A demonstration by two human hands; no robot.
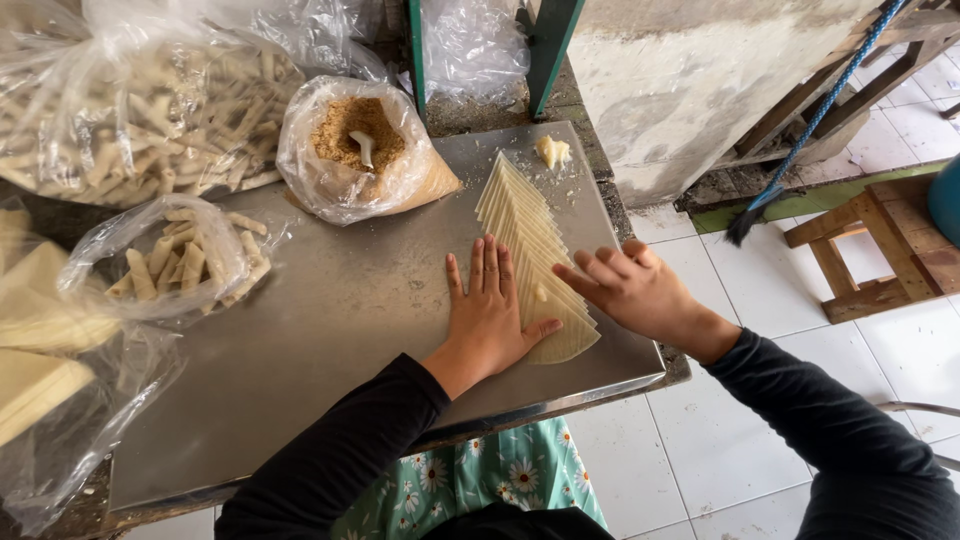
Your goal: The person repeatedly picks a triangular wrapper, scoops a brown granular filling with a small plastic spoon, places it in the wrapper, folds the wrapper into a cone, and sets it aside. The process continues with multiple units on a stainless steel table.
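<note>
A fanned row of thin pale dough wrappers lies on a metal tabletop, running from the far side toward me. My left hand rests flat, fingers spread, pressing on the left edge of the nearest wrappers. My right hand hovers over the right edge of the row, index finger stretched toward a small dab of paste on a wrapper. A lump of pale paste sits at the far end of the row. Both arms wear black sleeves.
An open plastic bag of brown crumbly filling with a white spoon stands at the back. Bags of rolled pastries sit left. Stacked wrappers in plastic lie far left. A wooden stool and a broom stand on the white tiled floor right.
</note>
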